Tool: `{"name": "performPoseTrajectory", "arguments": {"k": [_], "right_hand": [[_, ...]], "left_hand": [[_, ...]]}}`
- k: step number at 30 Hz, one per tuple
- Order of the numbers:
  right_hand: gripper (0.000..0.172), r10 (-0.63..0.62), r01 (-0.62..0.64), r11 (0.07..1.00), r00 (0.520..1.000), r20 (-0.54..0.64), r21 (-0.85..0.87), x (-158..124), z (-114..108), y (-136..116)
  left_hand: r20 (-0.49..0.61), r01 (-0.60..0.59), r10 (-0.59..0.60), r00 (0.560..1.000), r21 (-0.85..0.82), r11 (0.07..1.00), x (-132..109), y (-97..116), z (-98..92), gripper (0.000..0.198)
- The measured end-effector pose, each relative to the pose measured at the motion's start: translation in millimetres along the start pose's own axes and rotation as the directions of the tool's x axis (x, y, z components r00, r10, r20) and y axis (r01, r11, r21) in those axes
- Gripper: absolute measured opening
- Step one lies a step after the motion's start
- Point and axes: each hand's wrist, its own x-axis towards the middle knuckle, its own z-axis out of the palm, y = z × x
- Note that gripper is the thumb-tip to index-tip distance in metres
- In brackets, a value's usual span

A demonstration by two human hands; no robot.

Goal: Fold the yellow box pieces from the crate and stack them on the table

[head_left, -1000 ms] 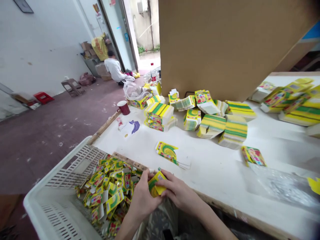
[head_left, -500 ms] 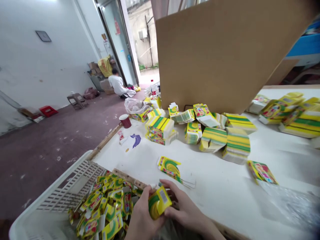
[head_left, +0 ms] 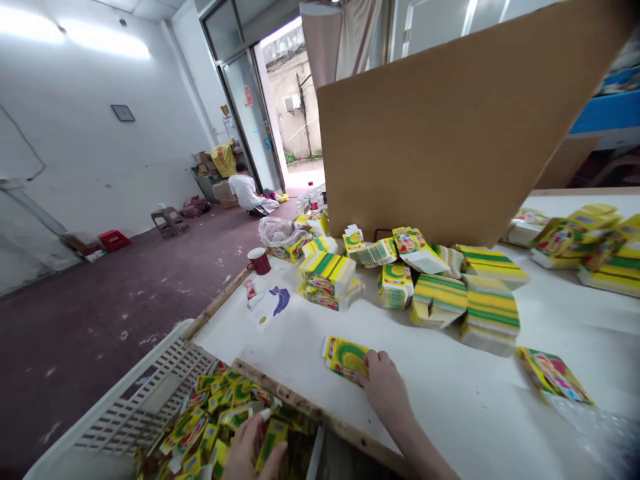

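Right hand: the right hand (head_left: 389,393) is out on the table (head_left: 450,407), its fingers (head_left: 373,365) lying together on the near edge of a thin pile of flat cartons (head_left: 345,357), pressing down and not closed round it.
Left hand: the left hand (head_left: 253,445) is low in the basket (head_left: 150,390), fingers spread over the folded boxes (head_left: 220,417). It is blurred, so I cannot tell whether it grips one.
Why there: the pile sits just past the table edge and the basket butts against that edge, so both look set for a short reach.
Stock: strapped bundles (head_left: 327,272) line up further back, near the foot of an upright cardboard sheet (head_left: 450,133), seemingly kept as reserve.
Side bits: a red mug (head_left: 259,260) stands at the table's left corner, beside a white sheet (head_left: 273,303).
Writing: yellow cartons carry green arcs and a red picture, and the white sheet shows a blue shape. No lettering is readable.
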Motion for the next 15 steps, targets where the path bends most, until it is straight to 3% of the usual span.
{"name": "performPoseTrajectory", "arguments": {"k": [6, 11, 13, 15], "right_hand": [[0.023, 0.004, -0.001, 0.997, 0.999, -0.034, 0.079, -1.1, -0.6, -1.9], [0.021, -0.027, 0.037, 0.964, 0.999, -0.044, 0.265, -7.9, -12.2, -2.0], [0.022, -0.050, 0.055, 0.869, 0.998, -0.024, 0.491, -17.3, -19.2, -7.1], [0.025, -0.115, 0.054, 0.690, 0.993, 0.036, 0.722, -30.8, -23.8, -16.7]], "left_hand": [[0.197, 0.079, 0.002, 0.980, -0.401, 0.912, -7.5, 57.0, 51.9, 0.049], [0.293, 0.292, -0.132, 0.947, -0.613, 0.734, -9.8, 77.8, 77.3, 0.066], [0.281, 0.349, -0.209, 0.937, -0.703, 0.620, -8.5, 85.1, 81.6, 0.072], [0.262, 0.363, -0.265, 0.928, -0.793, 0.490, -4.5, 95.7, 81.3, 0.074]]}}
